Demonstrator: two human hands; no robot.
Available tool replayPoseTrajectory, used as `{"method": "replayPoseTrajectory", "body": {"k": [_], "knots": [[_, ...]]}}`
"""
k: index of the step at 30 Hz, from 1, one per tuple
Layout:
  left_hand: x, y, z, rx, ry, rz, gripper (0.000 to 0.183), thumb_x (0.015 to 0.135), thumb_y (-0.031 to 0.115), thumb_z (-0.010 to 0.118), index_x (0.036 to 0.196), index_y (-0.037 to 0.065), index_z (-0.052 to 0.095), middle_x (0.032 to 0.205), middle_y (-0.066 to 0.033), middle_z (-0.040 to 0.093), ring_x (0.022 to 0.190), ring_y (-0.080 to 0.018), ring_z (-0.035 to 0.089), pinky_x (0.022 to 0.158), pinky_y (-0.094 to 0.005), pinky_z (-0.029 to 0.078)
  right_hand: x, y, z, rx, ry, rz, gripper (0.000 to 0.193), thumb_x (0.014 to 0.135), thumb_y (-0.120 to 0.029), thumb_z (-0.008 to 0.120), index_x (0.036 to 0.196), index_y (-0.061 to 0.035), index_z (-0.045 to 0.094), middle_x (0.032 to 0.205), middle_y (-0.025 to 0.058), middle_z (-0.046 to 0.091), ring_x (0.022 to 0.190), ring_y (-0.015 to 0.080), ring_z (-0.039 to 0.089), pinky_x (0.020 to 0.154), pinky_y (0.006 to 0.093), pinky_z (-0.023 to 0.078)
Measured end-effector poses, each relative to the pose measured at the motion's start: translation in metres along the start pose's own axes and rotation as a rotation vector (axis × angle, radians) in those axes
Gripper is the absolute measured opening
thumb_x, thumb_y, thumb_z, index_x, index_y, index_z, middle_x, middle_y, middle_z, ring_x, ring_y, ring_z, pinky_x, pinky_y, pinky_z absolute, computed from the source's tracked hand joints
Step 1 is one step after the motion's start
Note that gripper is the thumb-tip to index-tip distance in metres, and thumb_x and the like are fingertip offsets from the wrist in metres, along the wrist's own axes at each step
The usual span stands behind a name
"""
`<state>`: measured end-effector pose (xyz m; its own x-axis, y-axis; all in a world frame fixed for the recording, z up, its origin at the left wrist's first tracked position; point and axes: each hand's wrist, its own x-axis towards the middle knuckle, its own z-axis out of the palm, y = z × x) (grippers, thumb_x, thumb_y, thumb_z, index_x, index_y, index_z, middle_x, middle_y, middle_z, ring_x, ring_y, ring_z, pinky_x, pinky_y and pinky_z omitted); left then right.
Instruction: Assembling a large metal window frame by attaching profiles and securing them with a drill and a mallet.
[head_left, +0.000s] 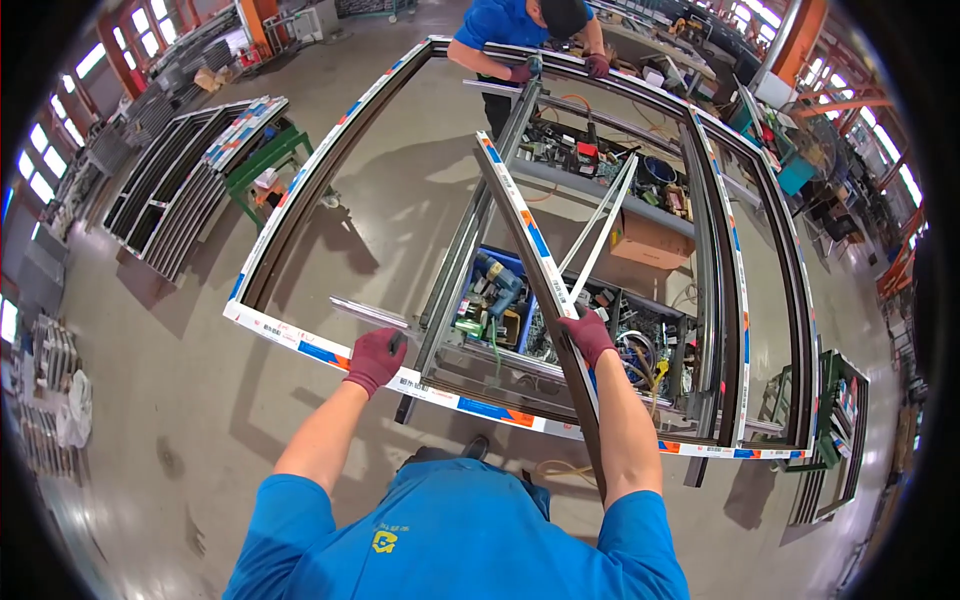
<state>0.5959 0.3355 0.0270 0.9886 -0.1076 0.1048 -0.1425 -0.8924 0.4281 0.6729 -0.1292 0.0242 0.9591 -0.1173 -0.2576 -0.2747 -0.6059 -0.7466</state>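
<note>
A large window frame (315,346), dark brown inside and covered with white, blue and orange protective film, lies flat before me. My right hand (588,336), in a maroon glove, is closed around a loose frame profile (530,232) with the same film. That profile slants across the frame, its near end beside my right forearm. My left hand (376,361), also gloved in maroon, is at the frame's near rail with its fingers curled. A small dark thing (397,343) shows at its fingertips; I cannot make out what it is.
Metal rails (440,290) support the frame. Below are a blue bin (468,292) with a power drill (500,283), hardware trays and a cardboard box (650,243). Across the frame a co-worker (510,25) in blue handles its far rail. Stacked frames (170,200) stand left.
</note>
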Motion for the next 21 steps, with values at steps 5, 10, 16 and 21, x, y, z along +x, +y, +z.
{"method": "replayPoseTrajectory", "body": {"k": [5, 10, 16, 21], "knots": [[-0.004, -0.005, -0.003, -0.023, 0.006, -0.010, 0.027, 0.093, 0.035, 0.067, 0.099, 0.009, 0.071, 0.094, -0.0140, 0.073, 0.092, -0.0362, 0.069, 0.084, -0.0474, 0.054, -0.006, -0.016, -0.001, 0.016, -0.033, -0.026, 0.064, 0.086, -0.033, 0.080, 0.136, 0.0035, 0.064, 0.128, 0.0237, 0.072, 0.117, 0.0339, 0.070, 0.101, 0.0385, 0.051], [0.002, -0.003, -0.002, -0.040, 0.003, -0.008, 0.026, 0.094, 0.033, 0.065, 0.100, 0.009, 0.071, 0.097, -0.0149, 0.073, 0.092, -0.0381, 0.070, 0.084, -0.0482, 0.055, -0.022, -0.029, -0.010, -0.091, 0.016, -0.021, 0.069, 0.084, -0.042, 0.080, 0.137, -0.0008, 0.065, 0.121, 0.0237, 0.074, 0.112, 0.0373, 0.072, 0.098, 0.0428, 0.054], [-0.003, -0.008, 0.000, -0.066, 0.036, 0.014, 0.026, 0.093, 0.033, 0.065, 0.097, 0.009, 0.072, 0.094, -0.0178, 0.072, 0.089, -0.0414, 0.069, 0.080, -0.0505, 0.055, -0.111, -0.026, -0.028, -0.460, 0.046, -0.073, 0.084, 0.085, -0.052, 0.076, 0.149, -0.0041, 0.049, 0.133, 0.0276, 0.061, 0.122, 0.0453, 0.061, 0.102, 0.0516, 0.051], [0.000, -0.003, -0.001, -0.178, 0.049, 0.042, 0.023, 0.092, 0.031, 0.067, 0.092, 0.008, 0.070, 0.092, -0.0190, 0.071, 0.088, -0.0425, 0.067, 0.079, -0.0499, 0.054, -0.254, 0.015, -0.067, -0.581, 0.143, -0.051, 0.092, 0.082, -0.043, 0.083, 0.154, -0.0034, 0.042, 0.136, 0.0278, 0.058, 0.123, 0.0469, 0.059, 0.105, 0.0517, 0.050]]}}
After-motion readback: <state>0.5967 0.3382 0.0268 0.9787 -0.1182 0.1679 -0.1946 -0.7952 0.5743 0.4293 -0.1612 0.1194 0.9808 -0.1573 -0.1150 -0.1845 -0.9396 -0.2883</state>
